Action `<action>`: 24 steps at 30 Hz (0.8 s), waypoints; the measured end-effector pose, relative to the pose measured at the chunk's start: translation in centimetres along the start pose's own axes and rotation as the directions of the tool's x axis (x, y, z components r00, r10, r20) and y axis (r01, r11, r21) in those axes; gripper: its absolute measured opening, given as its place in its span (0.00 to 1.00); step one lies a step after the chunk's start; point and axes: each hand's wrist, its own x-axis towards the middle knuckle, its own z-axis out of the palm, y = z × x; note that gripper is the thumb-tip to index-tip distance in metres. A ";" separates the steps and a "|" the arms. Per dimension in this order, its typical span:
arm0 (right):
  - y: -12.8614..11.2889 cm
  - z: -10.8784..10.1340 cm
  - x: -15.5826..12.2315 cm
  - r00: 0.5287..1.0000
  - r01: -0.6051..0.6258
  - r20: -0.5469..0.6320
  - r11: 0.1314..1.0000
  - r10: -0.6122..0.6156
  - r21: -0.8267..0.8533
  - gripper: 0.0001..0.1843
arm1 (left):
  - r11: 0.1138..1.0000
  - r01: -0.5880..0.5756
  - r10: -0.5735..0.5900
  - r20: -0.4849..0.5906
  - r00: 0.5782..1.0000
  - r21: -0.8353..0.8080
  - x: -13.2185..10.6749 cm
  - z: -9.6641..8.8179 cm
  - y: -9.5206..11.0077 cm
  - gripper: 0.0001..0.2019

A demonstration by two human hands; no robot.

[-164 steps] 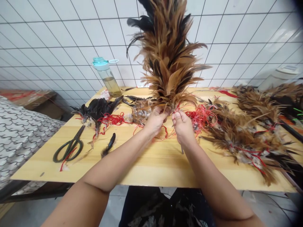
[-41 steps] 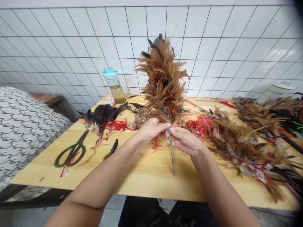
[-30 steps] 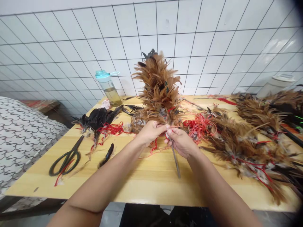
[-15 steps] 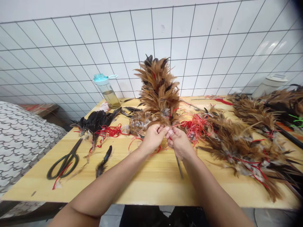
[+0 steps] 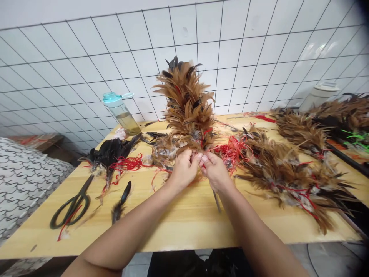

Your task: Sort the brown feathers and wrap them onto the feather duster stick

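Observation:
A brown feather duster (image 5: pixel 188 102) with dark tips stands tilted up from the table, its feathered end toward the wall. At the base of its feathers, my left hand (image 5: pixel 186 167) is closed in a pinch. My right hand (image 5: pixel 215 169) is closed there too, fingertips against those of the left. Below the right hand, the duster's thin dark stick (image 5: pixel 216 201) slants toward me. A bit of red shows between the hands; the exact spot they pinch is hidden by the fingers. Tangled red string (image 5: pixel 232 150) lies just right of my hands.
Black scissors (image 5: pixel 70 207) rest at left beside a bunch of black feathers (image 5: pixel 105 152). A loose dark feather (image 5: pixel 122 202) lies near my left forearm. Brown feather bundles (image 5: pixel 288 173) cover the right side. A water bottle (image 5: pixel 123 115) stands at the back left, near the tiled wall.
The view has shifted slightly, so most things sit a little further left. Both hands stay pinched together at the base of the duster's feathers.

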 end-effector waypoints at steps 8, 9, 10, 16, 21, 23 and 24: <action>-1.3 0.2 -0.3 0.997 -0.016 -0.076 0.981 0.031 0.192 0.14 | 0.960 -0.268 0.272 -0.034 0.962 0.084 -0.4 -0.6 0.9 0.07; -1.5 0.2 -0.3 0.997 -0.021 -0.071 0.975 0.037 0.220 0.13 | 0.960 -0.268 0.271 -0.031 0.962 0.083 -0.5 -0.6 1.0 0.07; -1.6 0.2 -0.4 0.997 -0.035 -0.058 0.967 0.052 0.253 0.13 | 0.962 -0.263 0.266 -0.024 0.964 0.078 -0.5 -0.6 1.1 0.07; -2.5 -0.1 -0.5 0.987 -0.149 0.005 0.916 0.159 0.373 0.09 | 0.989 -0.145 0.146 0.053 0.988 -0.019 -0.3 -0.8 0.8 0.07; -2.6 -1.0 -0.4 0.989 -0.130 -0.025 0.935 0.146 0.330 0.11 | 0.963 -0.247 0.224 0.183 0.957 0.111 0.3 -2.3 1.5 0.09; -2.5 -1.5 -0.1 0.984 -0.158 -0.029 0.940 0.175 0.302 0.12 | 0.883 -0.398 0.395 0.065 0.916 0.250 -0.2 -3.4 3.4 0.10; -2.4 -1.8 0.1 0.978 -0.189 -0.027 0.936 0.206 0.296 0.12 | 0.854 -0.455 0.459 0.044 0.887 0.253 -0.8 -3.9 4.6 0.10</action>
